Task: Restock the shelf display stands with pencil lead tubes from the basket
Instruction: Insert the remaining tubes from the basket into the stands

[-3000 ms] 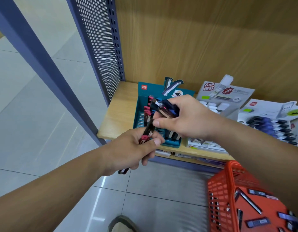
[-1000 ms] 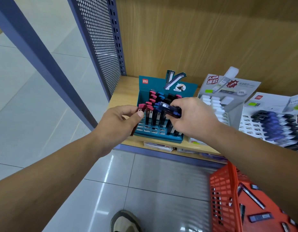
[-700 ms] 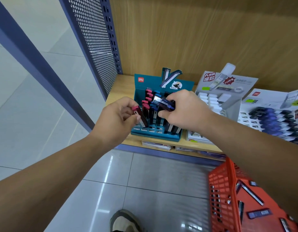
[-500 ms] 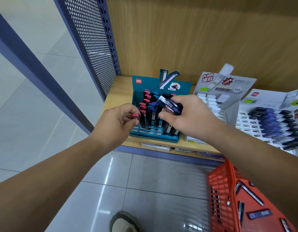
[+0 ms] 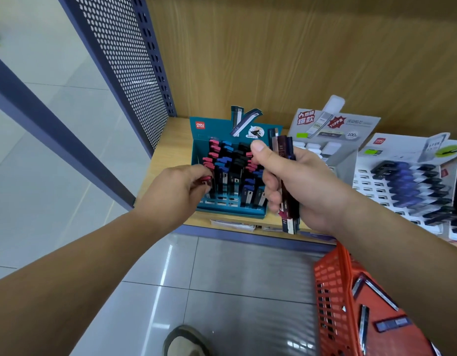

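Pencil lead tubes, slim dark plastic sticks [image 5: 283, 148], stood bundled upright in the right hand [image 5: 308, 187], whose fingers curled firmly round them, probably as a ready supply kept close to the teal cardboard display stand [image 5: 230, 215]. The left hand [image 5: 170, 194] pinched one red-capped tube [image 5: 206, 179] between thumb and fingertips at the stand's left column, seemingly to seat it in a slot. Spare tubes [image 5: 363, 326] lay loose in the orange plastic basket [image 5: 327, 291] below the light wooden shelf [image 5: 168, 147].
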